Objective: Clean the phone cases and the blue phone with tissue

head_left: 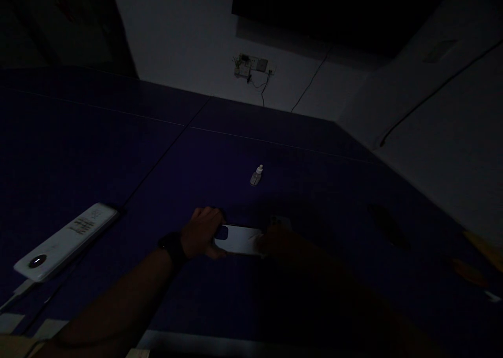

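A pale phone case (240,239) lies level between my hands, and the dark blue surface shows through its camera cutout. My left hand (202,233), with a dark watch (173,247) on the wrist, grips the cutout end with fingers on the far edge and thumb on the near edge. In deep shadow, my right hand (277,241) closes on the other end of the case. Just beyond the right hand a phone (283,221) is partly visible, its camera lenses facing up. Farther off, a small clear bottle with a white cap (256,175) is on the blue surface.
A long white device (68,241) with a round dark window and a plugged-in cable lies at left. A dark flat object (387,224) and an orange item (469,272) are at right. Wall sockets (255,64) with cords sit beneath a large dark screen (334,12). The room is dim.
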Tool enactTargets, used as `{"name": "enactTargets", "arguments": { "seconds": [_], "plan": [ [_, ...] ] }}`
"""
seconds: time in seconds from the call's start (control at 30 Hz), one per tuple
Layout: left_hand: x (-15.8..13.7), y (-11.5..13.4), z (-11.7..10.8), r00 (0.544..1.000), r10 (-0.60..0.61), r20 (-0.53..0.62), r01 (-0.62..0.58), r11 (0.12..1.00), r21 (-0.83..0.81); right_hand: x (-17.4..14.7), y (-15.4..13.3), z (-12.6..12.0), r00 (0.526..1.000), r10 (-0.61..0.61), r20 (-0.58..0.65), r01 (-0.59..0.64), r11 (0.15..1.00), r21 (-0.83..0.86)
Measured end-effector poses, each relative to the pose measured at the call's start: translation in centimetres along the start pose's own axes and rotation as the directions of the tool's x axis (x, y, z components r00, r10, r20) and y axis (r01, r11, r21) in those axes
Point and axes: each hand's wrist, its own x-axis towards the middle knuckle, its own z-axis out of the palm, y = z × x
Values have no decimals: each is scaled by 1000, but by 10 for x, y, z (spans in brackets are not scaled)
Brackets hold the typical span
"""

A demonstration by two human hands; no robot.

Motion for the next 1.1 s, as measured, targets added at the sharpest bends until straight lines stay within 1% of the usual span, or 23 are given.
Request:
{"name": "enactTargets", "arguments": {
  "seconds": [0.13, 0.27, 0.3, 0.37, 0.47, 0.6, 0.7, 0.8, 0.87, 0.97, 1.1],
  "plan": [
    [0, 0, 0, 1000, 13, 10, -13, 1000, -7, 6, -12, 15, 994, -59, -96, 66, 995, 73],
    [0, 1, -2, 1000, 2, 3, -2, 1000, -8, 8, -13, 23, 981, -48, -188, 77, 986, 147],
    [0, 1, -2, 1000, -2, 3, 2, 1000, -8, 7, -10, 22, 982, -36, -187, 67, 984, 162],
    [-1, 2, -3, 1000, -4, 7, 4, 1000, -8, 2, -3, 20, 989, -18, -147, 43, 984, 170],
    [0, 2, -3, 1000, -9, 14, 9, 1000, -2, -4, 2, 15, 993, -18, -118, 38, 985, 168],
    [0, 2, -1, 1000, -25, 17, 24, 999, 25, 4, -15, 4, 983, -52, -178, 85, 979, 183],
    [0, 1, -1, 1000, -24, 19, 23, 999, 26, 15, -32, -6, 968, -62, -244, 124, 961, 247],
    [0, 1, -1, 999, -25, 22, 25, 1000, 17, 18, -39, -13, 961, 19, -276, 75, 943, 324],
    [0, 2, -1, 999, -29, 21, 29, 999, 19, 16, -39, -11, 959, 62, -277, 35, 942, 333],
    [0, 3, -1, 999, -43, 22, 42, 999, 27, 18, -42, -5, 966, 65, -251, 16, 950, 311],
    [0, 3, -1, 998, -48, 46, 46, 998, 31, 44, -61, -4, 967, 86, -241, -3, 946, 325]
  ]
}}
